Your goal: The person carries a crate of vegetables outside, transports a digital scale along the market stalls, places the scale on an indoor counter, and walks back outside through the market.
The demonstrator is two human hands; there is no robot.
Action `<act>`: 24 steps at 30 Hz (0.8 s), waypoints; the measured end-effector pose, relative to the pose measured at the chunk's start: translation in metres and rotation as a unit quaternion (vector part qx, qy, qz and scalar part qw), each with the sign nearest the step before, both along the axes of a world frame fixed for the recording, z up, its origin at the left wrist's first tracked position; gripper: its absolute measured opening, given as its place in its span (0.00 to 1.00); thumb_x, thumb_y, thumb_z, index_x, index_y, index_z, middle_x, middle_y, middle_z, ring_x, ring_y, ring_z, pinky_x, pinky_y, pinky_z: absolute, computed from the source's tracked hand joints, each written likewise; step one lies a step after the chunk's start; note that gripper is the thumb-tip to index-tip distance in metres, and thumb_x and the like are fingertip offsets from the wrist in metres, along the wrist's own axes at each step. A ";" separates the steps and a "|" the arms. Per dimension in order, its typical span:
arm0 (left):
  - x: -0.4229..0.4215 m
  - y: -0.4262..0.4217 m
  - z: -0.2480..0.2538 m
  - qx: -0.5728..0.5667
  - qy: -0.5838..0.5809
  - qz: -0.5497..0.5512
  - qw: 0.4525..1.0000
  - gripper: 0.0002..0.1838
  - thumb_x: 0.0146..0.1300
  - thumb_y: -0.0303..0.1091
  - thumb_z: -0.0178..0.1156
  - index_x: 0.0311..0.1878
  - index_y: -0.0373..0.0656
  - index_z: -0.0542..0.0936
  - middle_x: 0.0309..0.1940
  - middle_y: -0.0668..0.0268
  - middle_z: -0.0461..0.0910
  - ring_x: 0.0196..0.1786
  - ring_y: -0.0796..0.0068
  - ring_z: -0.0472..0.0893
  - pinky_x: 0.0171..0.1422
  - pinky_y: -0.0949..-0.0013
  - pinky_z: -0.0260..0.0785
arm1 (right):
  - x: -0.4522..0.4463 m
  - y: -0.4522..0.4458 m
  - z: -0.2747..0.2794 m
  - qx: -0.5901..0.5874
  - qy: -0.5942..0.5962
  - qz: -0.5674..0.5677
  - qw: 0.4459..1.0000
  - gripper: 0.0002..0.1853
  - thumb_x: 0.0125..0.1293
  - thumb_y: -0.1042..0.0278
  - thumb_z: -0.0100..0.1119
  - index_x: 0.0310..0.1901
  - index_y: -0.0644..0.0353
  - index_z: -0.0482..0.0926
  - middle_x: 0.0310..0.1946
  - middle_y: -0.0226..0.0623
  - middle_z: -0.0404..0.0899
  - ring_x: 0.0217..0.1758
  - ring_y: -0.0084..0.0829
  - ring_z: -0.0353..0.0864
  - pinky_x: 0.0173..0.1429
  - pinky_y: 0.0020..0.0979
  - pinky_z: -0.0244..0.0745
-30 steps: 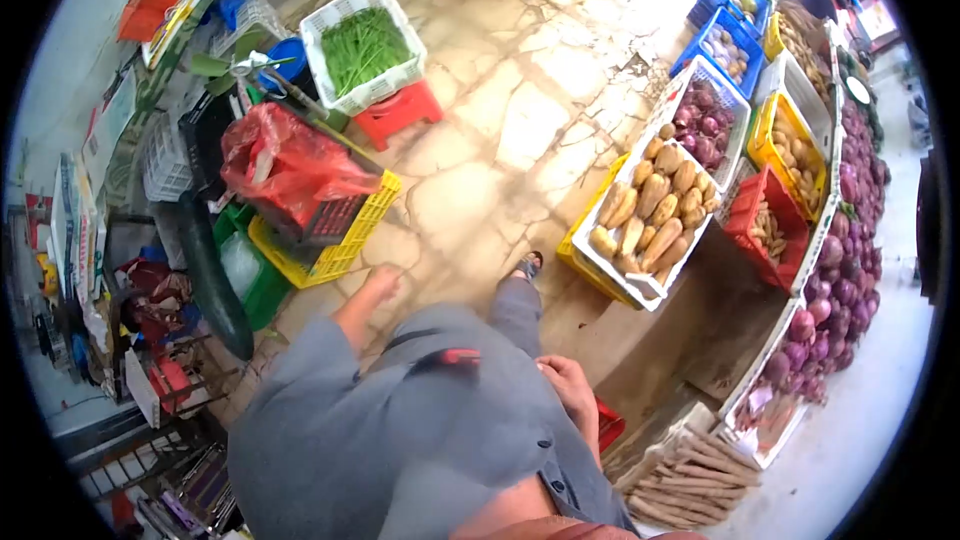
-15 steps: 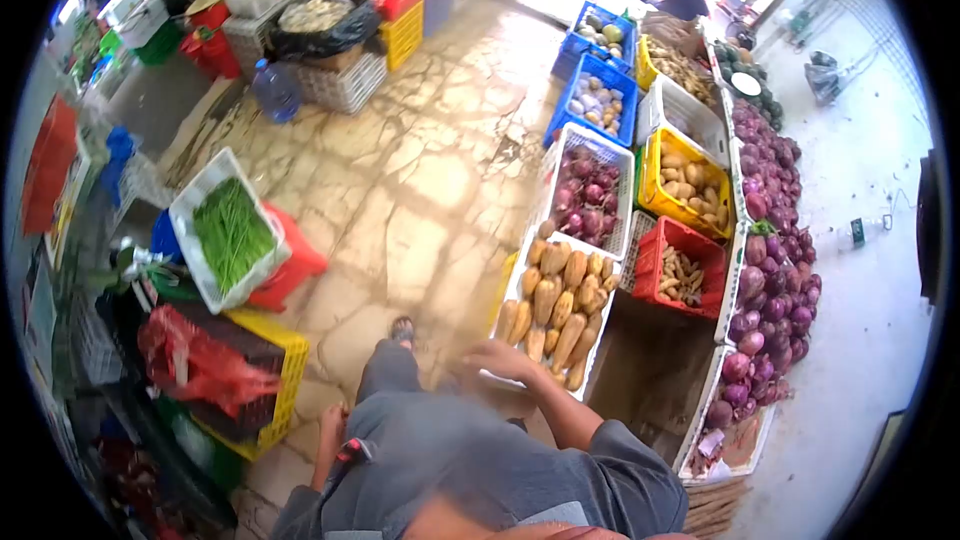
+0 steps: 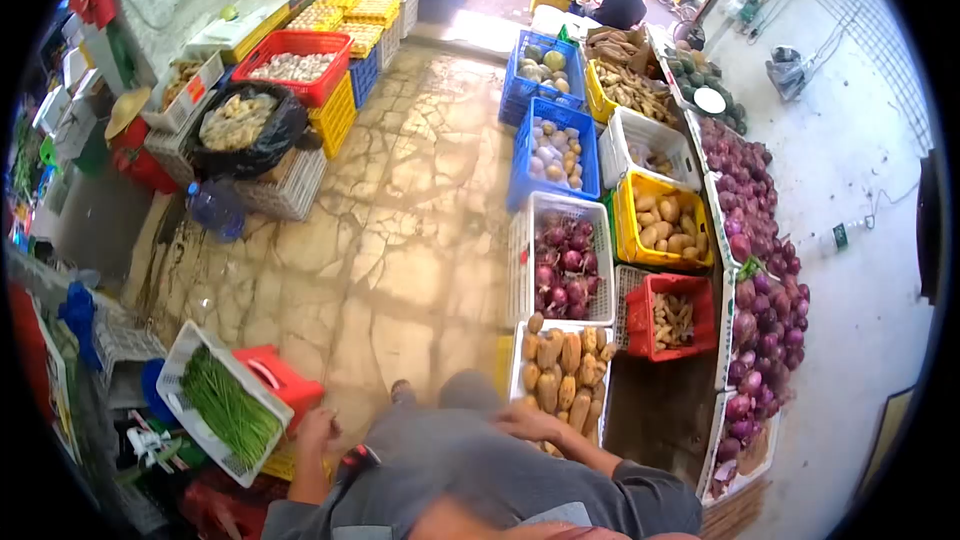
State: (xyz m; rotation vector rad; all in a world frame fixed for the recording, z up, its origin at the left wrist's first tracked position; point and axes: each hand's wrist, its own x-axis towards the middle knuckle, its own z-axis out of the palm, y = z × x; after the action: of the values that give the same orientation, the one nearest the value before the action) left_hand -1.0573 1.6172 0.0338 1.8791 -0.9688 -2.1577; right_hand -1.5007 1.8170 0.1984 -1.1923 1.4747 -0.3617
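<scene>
My left hand hangs at my left side with loosely bent fingers, and nothing shows in it. Close by are a red plastic stool and a tilted white crate of long green vegetables. In front of my body on the right, my right hand is open, with fingers stretched to the left and nothing in them. It is nearest a white crate holding butternut squash; whether it touches the crate is unclear.
Crates of red onions, potatoes and ginger line the right side. A water jug and a black bag stand left. Cracked tile floor runs between. A person sits far ahead.
The view has shifted, showing more of the far aisle and left wall. The crates on both sides sit lower in view. My right hand has swung down closer to my body; my left hand is slightly forward.
</scene>
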 end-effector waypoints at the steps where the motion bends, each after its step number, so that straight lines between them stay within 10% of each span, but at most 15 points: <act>1: -0.026 -0.027 0.021 0.005 0.032 -0.053 0.998 0.09 0.62 0.36 0.57 0.33 0.39 0.75 0.22 0.65 0.76 0.23 0.72 0.76 0.29 0.69 0.71 | -0.011 -0.013 0.010 0.021 -0.005 -0.013 1.000 0.20 0.65 0.54 0.52 0.48 0.63 0.79 0.36 0.43 0.82 0.37 0.26 0.77 0.42 0.31 0.73; 9: -0.223 -0.181 0.117 0.036 0.166 -0.331 0.928 0.12 0.62 0.36 0.59 0.43 0.39 0.77 0.31 0.70 0.78 0.33 0.82 0.76 0.39 0.76 0.69 | -0.135 -0.154 0.041 0.129 -0.044 -0.098 0.986 0.25 0.66 0.51 0.49 0.54 0.65 0.75 0.46 0.43 0.80 0.45 0.29 0.78 0.50 0.28 0.73; 24: -0.461 -0.427 0.172 -0.110 0.142 -0.353 0.918 0.17 0.58 0.33 0.62 0.49 0.34 0.78 0.34 0.67 0.79 0.39 0.77 0.77 0.44 0.73 0.69 | -0.360 -0.410 0.055 0.069 0.035 -0.018 0.997 0.19 0.64 0.58 0.52 0.49 0.64 0.77 0.43 0.45 0.81 0.47 0.35 0.81 0.52 0.32 0.72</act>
State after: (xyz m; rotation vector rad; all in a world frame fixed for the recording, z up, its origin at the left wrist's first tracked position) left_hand -1.5188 1.1902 0.2061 1.1576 -1.9344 -2.4185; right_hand -1.8611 1.4065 0.2533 -1.0783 1.5576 -0.2421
